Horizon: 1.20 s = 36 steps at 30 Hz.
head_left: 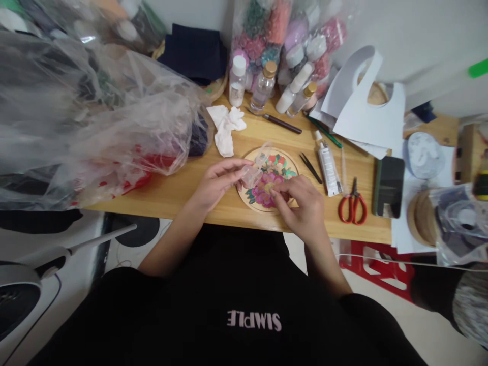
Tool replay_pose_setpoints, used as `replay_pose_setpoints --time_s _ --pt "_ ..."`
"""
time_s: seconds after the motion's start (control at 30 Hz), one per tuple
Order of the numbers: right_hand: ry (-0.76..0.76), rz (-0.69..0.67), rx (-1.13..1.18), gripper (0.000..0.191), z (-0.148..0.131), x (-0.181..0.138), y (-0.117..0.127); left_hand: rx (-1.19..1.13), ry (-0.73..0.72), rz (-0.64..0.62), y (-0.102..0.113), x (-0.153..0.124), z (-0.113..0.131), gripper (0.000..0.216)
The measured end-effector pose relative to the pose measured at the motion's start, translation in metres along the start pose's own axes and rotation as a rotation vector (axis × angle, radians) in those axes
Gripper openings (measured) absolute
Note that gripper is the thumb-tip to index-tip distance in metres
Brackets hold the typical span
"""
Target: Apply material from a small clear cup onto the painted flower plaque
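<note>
A round, light wooden disc (248, 201) lies near the table's front edge. On it is a colourful flower design (263, 191), with pink-purple petals, a yellow centre, green leaves and red round shapes. My left hand (221, 184) grips a small clear plastic box (251, 176), its lid apparently swung up, above the disc's left part. What the box contains is too small to tell. My right hand (303, 206) is over the disc's right side, thumb and forefinger pinched together at the flower's yellow centre. Whatever sits between those fingertips cannot be made out.
Right of the disc lie black tweezers (310, 168), a glue tube (328, 165), red-handled pliers (354, 206) and a phone (389, 186). Behind are a dark-handled tool (282, 123), crumpled tissue (226, 127) and several bottles (263, 89). A large plastic bag (114, 122) covers the left side.
</note>
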State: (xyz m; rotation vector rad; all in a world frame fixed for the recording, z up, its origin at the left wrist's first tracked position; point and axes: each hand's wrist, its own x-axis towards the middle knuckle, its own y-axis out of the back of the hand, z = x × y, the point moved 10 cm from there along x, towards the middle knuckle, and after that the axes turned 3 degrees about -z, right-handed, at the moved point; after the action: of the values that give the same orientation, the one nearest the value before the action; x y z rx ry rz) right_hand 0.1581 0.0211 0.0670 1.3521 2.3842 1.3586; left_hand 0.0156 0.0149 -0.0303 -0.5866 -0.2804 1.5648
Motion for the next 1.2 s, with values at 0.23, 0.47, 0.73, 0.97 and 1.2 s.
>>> replay_pose_setpoints --time_s 0.23,0.47,0.73,0.97,1.2 --pt "0.023 -0.06 -0.11 0.015 0.001 0.015 -0.018 -0.001 0.0 0.005 -0.001 -0.001 0.001 0.021" --pt "-0.072 -0.156 0.116 0.015 0.005 0.014 -0.027 0.014 -0.009 -0.006 -0.001 -0.001 0.001 0.022" --pt "-0.218 -0.022 0.277 0.011 0.02 -0.005 -0.006 0.011 -0.002 0.013 0.001 -0.001 0.001 0.023" --pt "-0.084 -0.109 0.038 0.013 0.016 -0.021 -0.022 0.014 -0.003 -0.009 0.0 0.0 0.0 0.021" --pt "-0.013 -0.112 -0.069 0.012 0.012 -0.019 -0.028 -0.001 0.0 -0.014 -0.001 0.0 -0.002 0.021"
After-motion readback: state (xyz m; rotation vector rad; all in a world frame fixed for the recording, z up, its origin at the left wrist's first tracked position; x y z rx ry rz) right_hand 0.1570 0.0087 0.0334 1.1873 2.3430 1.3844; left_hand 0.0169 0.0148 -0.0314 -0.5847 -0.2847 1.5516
